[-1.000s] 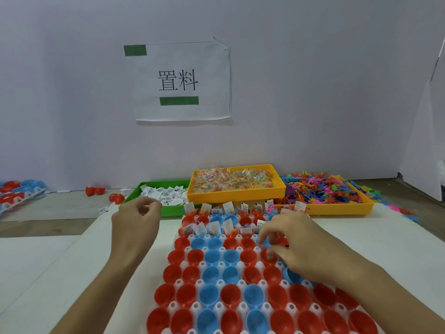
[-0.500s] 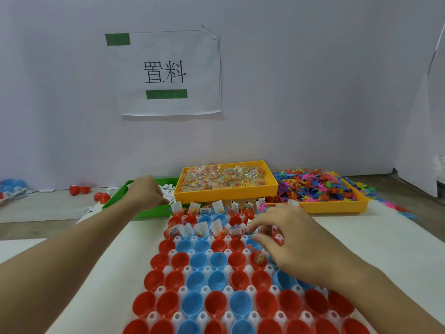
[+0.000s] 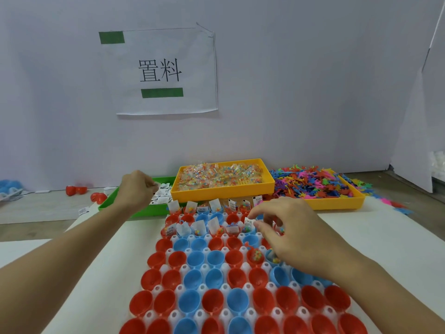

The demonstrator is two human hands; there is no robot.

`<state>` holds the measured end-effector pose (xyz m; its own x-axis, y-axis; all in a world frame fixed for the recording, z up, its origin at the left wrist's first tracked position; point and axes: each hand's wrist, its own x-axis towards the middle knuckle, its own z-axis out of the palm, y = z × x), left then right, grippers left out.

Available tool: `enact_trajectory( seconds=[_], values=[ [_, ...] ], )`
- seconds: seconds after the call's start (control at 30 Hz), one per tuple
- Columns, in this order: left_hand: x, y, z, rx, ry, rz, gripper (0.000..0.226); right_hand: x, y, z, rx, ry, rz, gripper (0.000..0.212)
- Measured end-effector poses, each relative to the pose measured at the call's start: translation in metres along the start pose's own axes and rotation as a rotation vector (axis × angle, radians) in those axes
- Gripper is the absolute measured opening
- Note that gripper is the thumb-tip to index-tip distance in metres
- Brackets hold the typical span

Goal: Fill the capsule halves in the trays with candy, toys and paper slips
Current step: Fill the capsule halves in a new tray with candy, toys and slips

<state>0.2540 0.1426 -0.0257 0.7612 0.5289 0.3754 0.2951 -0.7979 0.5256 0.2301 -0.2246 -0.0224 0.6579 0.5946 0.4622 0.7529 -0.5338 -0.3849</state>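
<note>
Tray (image 3: 224, 289): white, holding red and blue capsule halves (image 3: 237, 301) mouth-up; its long axis runs from the viewer toward the wall. The far two rows are filled, with paper slips standing upright among candy; one red half (image 3: 256, 257) in the fourth row holds candy and an orange toy. The near rows hold nothing visible.

Green bin (image 3: 134, 209): far left of the tray, holding slips (image 3: 160, 196).

Orange bin (image 3: 225, 182): behind the tray, long axis left to right, holding wrapped candy.

Second orange bin (image 3: 337, 203): to the right, heaped with coloured toys (image 3: 310, 183); some are spilled on the table beyond it.

Left hand (image 3: 136, 191): arm stretched forward over the green bin, back of hand up, fingers curled down onto the slips; whether it holds one cannot be told.

Right hand (image 3: 293, 237): palm down over the tray's right side, fingers bent and loosely spread, tips at the second row beside a slip (image 3: 248, 221); what it holds, if anything, cannot be told.

Wall: a paper sign (image 3: 166, 71) with green tape. Loose red halves (image 3: 75, 190) lie on the far left.
</note>
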Motion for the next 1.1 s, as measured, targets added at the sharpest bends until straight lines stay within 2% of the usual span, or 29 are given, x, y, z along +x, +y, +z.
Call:
enact_trajectory(
  seconds=[0.13, 0.6, 0.9, 1.1],
  values=[
    [-0.001, 0.004, -0.003, -0.051, -0.023, -0.044, 0.021, 0.000, 0.001, 0.003, 0.002, -0.001, 0.008, 0.016],
    [0.000, 0.004, -0.010, -0.229, -0.117, -0.187, 0.013, 0.000, 0.000, 0.002, 0.009, -0.023, 0.033, 0.018],
    [-0.004, 0.007, -0.018, -0.248, -0.030, -0.195, 0.029, 0.000, -0.002, -0.001, 0.026, -0.019, 0.034, 0.017],
    [-0.009, 0.018, -0.024, -0.222, 0.026, -0.174, 0.022, 0.000, -0.001, -0.002, 0.046, 0.002, 0.034, 0.015]
  ],
)
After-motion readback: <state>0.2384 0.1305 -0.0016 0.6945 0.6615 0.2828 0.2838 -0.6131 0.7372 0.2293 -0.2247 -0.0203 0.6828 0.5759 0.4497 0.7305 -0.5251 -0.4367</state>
